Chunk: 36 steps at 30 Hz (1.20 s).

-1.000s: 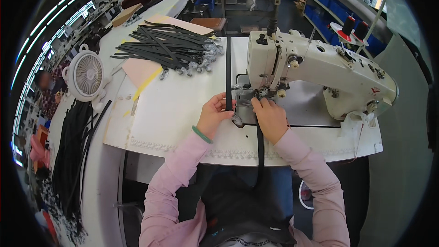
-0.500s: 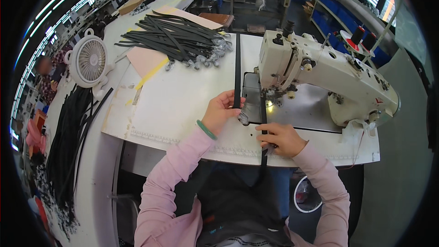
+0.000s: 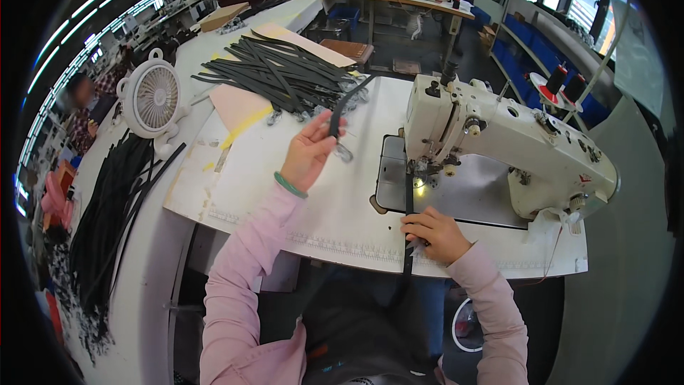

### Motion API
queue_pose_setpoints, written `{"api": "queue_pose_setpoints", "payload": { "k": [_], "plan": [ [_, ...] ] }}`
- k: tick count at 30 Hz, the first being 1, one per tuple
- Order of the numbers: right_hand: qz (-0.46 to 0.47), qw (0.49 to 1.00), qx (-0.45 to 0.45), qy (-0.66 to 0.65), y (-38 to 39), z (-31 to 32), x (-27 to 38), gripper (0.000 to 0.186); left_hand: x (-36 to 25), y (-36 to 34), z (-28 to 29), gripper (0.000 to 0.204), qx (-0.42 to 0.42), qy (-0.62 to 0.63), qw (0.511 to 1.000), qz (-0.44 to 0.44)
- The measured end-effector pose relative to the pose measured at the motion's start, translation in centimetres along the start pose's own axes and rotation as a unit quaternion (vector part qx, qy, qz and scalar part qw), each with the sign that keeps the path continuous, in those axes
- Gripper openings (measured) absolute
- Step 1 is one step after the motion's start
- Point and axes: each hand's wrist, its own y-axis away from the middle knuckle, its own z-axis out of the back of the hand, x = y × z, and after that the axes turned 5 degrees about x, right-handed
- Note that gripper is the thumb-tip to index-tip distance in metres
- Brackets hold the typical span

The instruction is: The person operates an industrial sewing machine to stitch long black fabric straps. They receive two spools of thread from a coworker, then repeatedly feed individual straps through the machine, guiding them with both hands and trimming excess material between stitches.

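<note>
My left hand [image 3: 308, 153] is raised over the white table top, its fingers closed on a black strap [image 3: 344, 105]. A crumpled clear plastic wrap [image 3: 343, 153] hangs at that strap's near end. A second black strap [image 3: 408, 203] runs from under the presser foot of the white sewing machine [image 3: 491, 125] toward me and over the table's front edge. My right hand [image 3: 436, 234] pinches this strap near the edge; a small dark item under its fingers cannot be made out. Beyond my left hand lies a pile of black straps [image 3: 278, 71] with plastic-wrapped ends.
A white fan [image 3: 157, 96] stands at the left, above a long heap of black straps [image 3: 107, 221]. Pink card [image 3: 239, 105] lies under the pile's near side. Thread spools [image 3: 556, 80] stand behind the machine. Another person [image 3: 82, 114] sits at the far left.
My left hand has lifted its strap away from beside the machine and carried it left and back toward the pile. My right hand stays on the other strap.
</note>
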Motion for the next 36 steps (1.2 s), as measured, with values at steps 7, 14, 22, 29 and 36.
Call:
{"api": "queue_pose_setpoints", "payload": {
  "k": [7,14,22,29,36],
  "plan": [
    [-0.019,1.000,0.011,0.001,-0.2,0.1,0.1,0.029,-18.9,3.3,11.7,0.033,-0.081,0.061,0.961,-0.259],
    [-0.001,1.000,-0.009,-0.005,-0.6,-0.1,1.1,0.028,-37.6,25.6,18.5,0.035,-0.399,-0.086,0.680,-0.609],
    [-0.022,1.000,0.003,-0.005,-0.3,0.0,0.9,0.029,-35.9,41.5,23.0,0.055,-0.748,-0.010,0.406,-0.524],
    [0.002,1.000,0.012,-0.008,0.3,-0.1,-0.2,0.016,-15.8,16.1,8.6,0.033,-0.209,-0.321,0.919,-0.093],
    [0.020,1.000,0.016,-0.012,0.8,-0.2,-0.1,0.017,3.3,6.2,-5.5,0.025,0.340,-0.673,0.654,-0.062]
  ]
}}
